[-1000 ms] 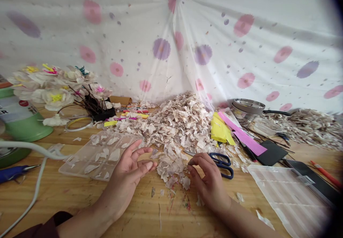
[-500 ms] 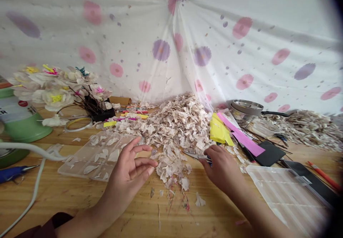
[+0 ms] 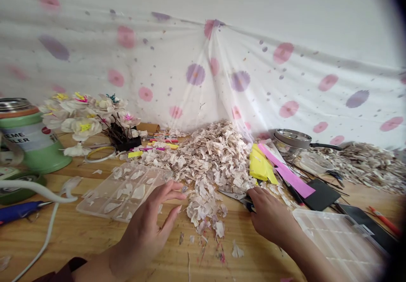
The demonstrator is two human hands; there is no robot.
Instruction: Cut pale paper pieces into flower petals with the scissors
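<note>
My left hand (image 3: 149,227) hovers open over the wooden table (image 3: 79,239), fingers spread, just right of a clear compartment tray (image 3: 123,187) holding pale petals. My right hand (image 3: 269,216) lies over the handles of the scissors (image 3: 236,196), fingers curled on them; the metal blades stick out to the left. Between my hands spreads a big heap of pale dried petal pieces (image 3: 209,159).
Paper flowers (image 3: 85,117) in a black holder, a green jar (image 3: 28,136), a white cable (image 3: 41,189) and a blue tool (image 3: 19,210) are at left. Yellow paper (image 3: 258,159), pink paper (image 3: 287,168), a metal pan (image 3: 293,137), a second clear box (image 3: 339,235) and another petal heap (image 3: 364,161) are at right.
My right hand moved from the petal scraps to the scissors and closed over their handles. My left hand opened and flattened. The view tilted up slightly.
</note>
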